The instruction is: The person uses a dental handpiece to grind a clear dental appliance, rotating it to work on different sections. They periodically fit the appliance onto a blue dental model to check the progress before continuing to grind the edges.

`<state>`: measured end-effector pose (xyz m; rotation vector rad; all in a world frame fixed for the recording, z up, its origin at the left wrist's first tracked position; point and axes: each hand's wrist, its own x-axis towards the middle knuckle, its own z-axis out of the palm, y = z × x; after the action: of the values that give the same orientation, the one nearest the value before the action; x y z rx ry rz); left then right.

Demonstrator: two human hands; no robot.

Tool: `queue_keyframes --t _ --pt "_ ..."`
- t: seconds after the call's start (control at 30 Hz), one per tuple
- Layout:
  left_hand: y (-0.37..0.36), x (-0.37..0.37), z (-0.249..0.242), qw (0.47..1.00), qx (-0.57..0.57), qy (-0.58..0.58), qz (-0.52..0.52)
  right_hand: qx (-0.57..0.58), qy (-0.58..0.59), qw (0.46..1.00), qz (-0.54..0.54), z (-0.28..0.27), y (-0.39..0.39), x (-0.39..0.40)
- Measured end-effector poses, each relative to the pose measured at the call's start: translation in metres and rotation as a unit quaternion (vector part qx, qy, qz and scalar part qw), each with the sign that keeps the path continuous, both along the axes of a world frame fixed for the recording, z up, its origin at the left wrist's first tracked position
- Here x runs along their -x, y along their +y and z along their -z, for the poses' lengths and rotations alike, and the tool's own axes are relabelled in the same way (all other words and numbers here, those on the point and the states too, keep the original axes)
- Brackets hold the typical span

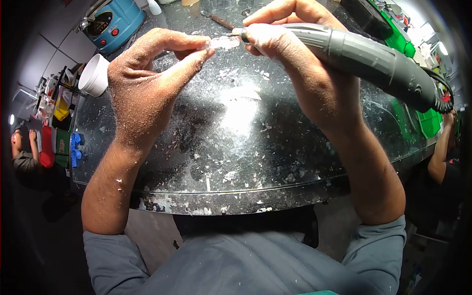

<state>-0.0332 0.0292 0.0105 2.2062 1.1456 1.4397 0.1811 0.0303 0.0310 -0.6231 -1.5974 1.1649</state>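
My left hand (145,83), coated in pale dust, pinches a small clear, whitish piece (226,42) between thumb and fingertips. In my right hand (309,73) is a thick grey rotary handpiece (366,53), its body lying back over the hand and its nose pointing left. The thin bit (235,34) at the nose comes right up to the upper edge of the clear piece. Both hands are above the dark worktop (236,162), which is strewn with white dust and chips. Just beyond the piece lies a slim tool with a brown handle (221,21).
A blue machine (115,24) with red buttons stands at the back left, a white cup (93,76) in front of it. Blue material (75,150) hangs at the left edge. Green trays (428,123) sit right, near the handpiece's coiled cord (443,102). Other people's arms (440,147) show at both sides.
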Motion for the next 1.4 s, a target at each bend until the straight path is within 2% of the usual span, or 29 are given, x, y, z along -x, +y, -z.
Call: queue_keyframes --t 0.13,0.27,0.37,0.57,0.63,0.73,1.4 --pt "0.0024 -0.0009 0.0015 0.999 -0.035 0.016 -0.016 -0.011 -0.009 1.000 0.003 0.0002 0.0001 -0.0003" --pt "-0.0007 -0.0030 0.0012 1.000 -0.021 0.006 -0.021 -0.014 -0.012 1.000 0.002 0.0021 -0.0009 0.0040" --pt "-0.0019 -0.0048 0.0007 1.000 -0.006 -0.010 -0.025 -0.089 -0.052 0.993 0.063 0.0068 -0.0014 0.0070" --pt "-0.0039 -0.0045 -0.0010 0.999 -0.018 0.027 -0.044 -0.078 -0.057 0.994 0.047 0.0046 -0.0020 0.0048" --pt "0.0007 -0.0037 0.0016 0.994 -0.097 0.044 -0.026 -0.080 -0.059 0.994 0.049 0.0046 -0.0020 0.0049" --pt "0.0011 -0.0038 -0.0009 0.989 -0.127 0.076 -0.024 -0.081 -0.059 0.994 0.046 0.0049 -0.0008 0.0045" --pt "-0.0020 -0.0023 -0.0002 0.992 -0.096 0.076 -0.001 -0.083 -0.071 0.994 0.027 0.0089 -0.0002 0.0044"
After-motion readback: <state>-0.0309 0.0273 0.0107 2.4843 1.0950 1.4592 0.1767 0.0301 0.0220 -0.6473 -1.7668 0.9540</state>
